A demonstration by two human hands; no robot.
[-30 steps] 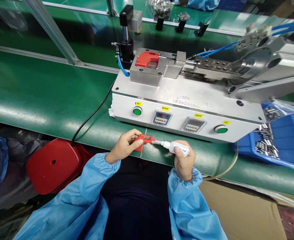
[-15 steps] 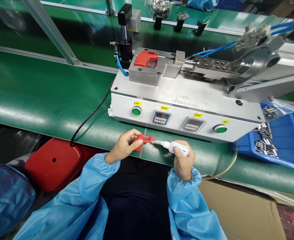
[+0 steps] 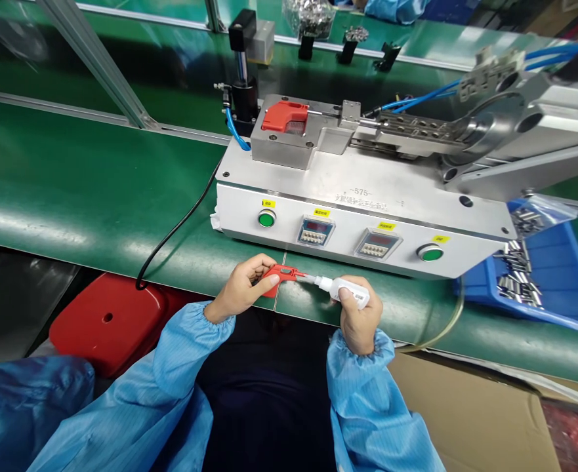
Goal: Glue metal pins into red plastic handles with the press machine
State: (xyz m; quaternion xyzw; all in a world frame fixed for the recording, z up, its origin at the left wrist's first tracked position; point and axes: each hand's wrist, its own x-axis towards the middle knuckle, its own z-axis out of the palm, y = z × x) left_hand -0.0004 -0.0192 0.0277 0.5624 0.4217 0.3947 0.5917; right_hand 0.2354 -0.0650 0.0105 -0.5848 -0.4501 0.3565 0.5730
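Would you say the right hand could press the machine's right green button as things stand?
Likely yes: only bare belt separates the right hand from the green button, though it grips a white bottle.

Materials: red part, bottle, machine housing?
The red part looks like moulded plastic: even matte colour, thin cut-out frame. The bottle looks like soft whitish plastic with a pale, tapered nozzle. The housing is metal, probably aluminium: flat silver-grey faces, soft sheen, crisp edges, screw holes.
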